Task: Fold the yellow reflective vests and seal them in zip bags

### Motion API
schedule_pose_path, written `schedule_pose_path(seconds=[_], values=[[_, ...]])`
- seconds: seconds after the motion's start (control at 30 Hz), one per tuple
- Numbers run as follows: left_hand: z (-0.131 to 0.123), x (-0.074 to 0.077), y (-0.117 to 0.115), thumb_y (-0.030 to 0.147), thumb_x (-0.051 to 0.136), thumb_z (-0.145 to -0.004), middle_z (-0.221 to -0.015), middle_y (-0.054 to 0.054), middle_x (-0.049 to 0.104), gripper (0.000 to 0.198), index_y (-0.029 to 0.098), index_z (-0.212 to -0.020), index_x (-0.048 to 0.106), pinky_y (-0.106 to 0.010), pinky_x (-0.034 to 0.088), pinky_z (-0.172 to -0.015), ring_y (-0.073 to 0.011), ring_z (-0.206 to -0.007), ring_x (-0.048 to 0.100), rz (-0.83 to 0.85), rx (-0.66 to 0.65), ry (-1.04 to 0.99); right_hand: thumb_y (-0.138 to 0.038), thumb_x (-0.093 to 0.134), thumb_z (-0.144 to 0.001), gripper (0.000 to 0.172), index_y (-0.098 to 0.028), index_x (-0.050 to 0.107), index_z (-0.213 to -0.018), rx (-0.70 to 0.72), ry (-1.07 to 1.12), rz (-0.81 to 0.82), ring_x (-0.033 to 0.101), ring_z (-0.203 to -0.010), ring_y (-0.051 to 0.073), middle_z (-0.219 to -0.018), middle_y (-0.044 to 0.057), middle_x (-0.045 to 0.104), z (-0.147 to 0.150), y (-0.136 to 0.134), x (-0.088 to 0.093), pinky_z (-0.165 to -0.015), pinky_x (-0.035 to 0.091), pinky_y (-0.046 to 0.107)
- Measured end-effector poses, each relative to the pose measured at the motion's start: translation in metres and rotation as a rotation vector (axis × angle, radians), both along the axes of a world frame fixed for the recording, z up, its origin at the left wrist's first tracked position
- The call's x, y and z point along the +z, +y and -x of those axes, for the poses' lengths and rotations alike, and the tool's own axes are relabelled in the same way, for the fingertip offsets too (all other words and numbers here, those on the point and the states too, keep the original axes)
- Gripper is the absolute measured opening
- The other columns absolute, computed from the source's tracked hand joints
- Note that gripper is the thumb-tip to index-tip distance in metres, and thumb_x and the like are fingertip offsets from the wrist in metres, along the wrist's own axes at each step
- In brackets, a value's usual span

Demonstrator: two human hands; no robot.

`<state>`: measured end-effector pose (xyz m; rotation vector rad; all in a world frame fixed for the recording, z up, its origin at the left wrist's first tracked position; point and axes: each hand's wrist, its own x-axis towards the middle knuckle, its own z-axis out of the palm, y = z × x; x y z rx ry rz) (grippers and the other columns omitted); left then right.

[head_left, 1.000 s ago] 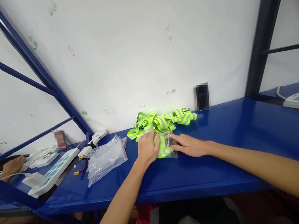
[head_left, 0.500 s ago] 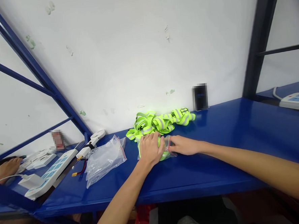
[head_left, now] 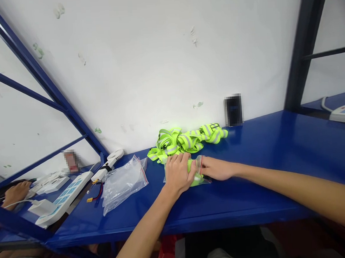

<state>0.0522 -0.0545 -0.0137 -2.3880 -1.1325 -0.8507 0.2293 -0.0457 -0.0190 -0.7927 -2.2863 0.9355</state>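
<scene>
A small clear zip bag [head_left: 199, 177] with a folded neon-yellow reflective strap inside lies on the blue shelf [head_left: 252, 186]. My left hand [head_left: 179, 173] presses down on the bag with curled fingers. From the right, my right hand [head_left: 217, 168] pinches the bag's red zip edge. Behind them, against the wall, sits a loose heap of neon-yellow reflective straps [head_left: 187, 139].
A pile of empty clear zip bags [head_left: 123, 182] lies left of my hands. Further left are a white handheld fan [head_left: 111, 160], a small wired connector [head_left: 93, 192] and a white power strip [head_left: 61, 200]. Another person's hand [head_left: 15, 193] rests at far left. A dark upright post [head_left: 304, 43] stands right.
My left hand slid a little to the right over the bag, closing toward my right hand at the zip edge. The rest of the shelf is unchanged.
</scene>
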Motion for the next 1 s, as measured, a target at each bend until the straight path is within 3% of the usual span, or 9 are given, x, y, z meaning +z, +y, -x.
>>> schedule_pose_path(seconds=[0.13,0.27,0.4,0.47,0.53,0.67,0.77,0.87,1.0], values=[[0.011,0.004,-0.004,0.044,0.038,-0.096,-0.093,-0.006,0.067,0.033,0.021,-0.104,0.060,-0.037,0.042,-0.080,-0.0240,-0.090,0.062,0.105,0.064,0.048,-0.025,0.039,-0.088,0.030,-0.020,0.035,-0.058,-0.063,-0.058,0.029,0.030,-0.053,0.010,-0.057,-0.004,0.033,-0.012,-0.004,0.003,-0.051,0.028,0.025],[0.024,0.003,-0.014,0.053,0.031,-0.096,-0.109,-0.008,0.065,0.048,0.024,-0.129,0.049,-0.036,0.045,-0.084,-0.0243,-0.099,0.062,0.245,0.145,0.127,-0.034,0.041,-0.091,0.034,-0.019,0.039,-0.061,-0.045,-0.085,0.087,0.026,-0.053,0.009,-0.059,-0.005,0.030,-0.038,-0.009,0.009,-0.050,0.024,0.025],[0.033,0.009,-0.025,0.055,0.023,-0.096,-0.102,-0.010,0.068,0.055,0.021,-0.132,0.046,-0.036,0.047,-0.078,-0.0270,-0.095,0.065,0.345,0.227,0.229,-0.043,0.045,-0.090,0.036,-0.017,0.047,-0.065,-0.059,-0.101,0.167,0.027,-0.055,0.010,-0.062,-0.005,0.033,-0.076,-0.014,0.011,-0.051,0.024,0.025],[0.044,0.023,-0.033,0.057,0.021,-0.096,-0.096,-0.011,0.070,0.057,0.020,-0.127,0.051,-0.037,0.048,-0.073,-0.0289,-0.090,0.067,0.382,0.294,0.290,-0.045,0.046,-0.090,0.036,-0.017,0.049,-0.067,-0.079,-0.107,0.220,0.027,-0.054,0.009,-0.061,-0.004,0.035,-0.095,-0.016,0.011,-0.051,0.023,0.025],[0.065,0.047,-0.040,0.061,0.020,-0.094,-0.094,-0.012,0.071,0.061,0.021,-0.123,0.055,-0.037,0.048,-0.071,-0.0303,-0.086,0.067,0.421,0.371,0.330,-0.045,0.046,-0.090,0.037,-0.017,0.050,-0.067,-0.116,-0.127,0.241,0.028,-0.052,0.009,-0.058,-0.004,0.036,-0.111,-0.017,0.012,-0.051,0.024,0.025],[0.138,0.104,-0.043,0.068,0.023,-0.089,-0.099,-0.012,0.071,0.069,0.022,-0.126,0.056,-0.040,0.047,-0.080,-0.0316,-0.094,0.066,0.525,0.488,0.304,-0.047,0.049,-0.089,0.036,-0.017,0.050,-0.068,-0.083,-0.228,0.244,0.041,-0.057,0.012,-0.063,-0.001,0.048,-0.117,-0.022,0.020,-0.056,0.033,0.027],[0.195,0.125,-0.030,0.072,0.024,-0.086,-0.113,-0.012,0.069,0.075,0.021,-0.130,0.056,-0.043,0.044,-0.088,-0.0341,-0.103,0.063,0.567,0.587,0.300,-0.049,0.049,-0.088,0.036,-0.017,0.050,-0.070,0.013,-0.297,0.208,0.043,-0.059,0.013,-0.066,0.000,0.050,-0.100,-0.023,0.027,-0.056,0.034,0.026],[0.231,0.116,-0.011,0.073,0.021,-0.085,-0.118,-0.015,0.067,0.079,0.018,-0.130,0.056,-0.047,0.043,-0.091,-0.0371,-0.109,0.061,0.599,0.677,0.322,-0.042,0.048,-0.089,0.036,-0.018,0.045,-0.063,0.027,-0.291,-0.027,0.036,-0.053,0.010,-0.059,-0.003,0.044,-0.074,-0.018,0.026,-0.053,0.029,0.025],[0.245,0.086,0.012,0.067,0.020,-0.089,-0.127,-0.017,0.060,0.072,0.020,-0.133,0.052,-0.052,0.040,-0.094,-0.0372,-0.116,0.055,0.522,0.691,0.346,-0.025,0.050,-0.086,0.027,-0.018,0.045,-0.060,0.002,-0.228,-0.419,0.036,-0.054,0.010,-0.058,-0.003,0.043,-0.051,-0.004,0.018,-0.057,0.031,0.026]])
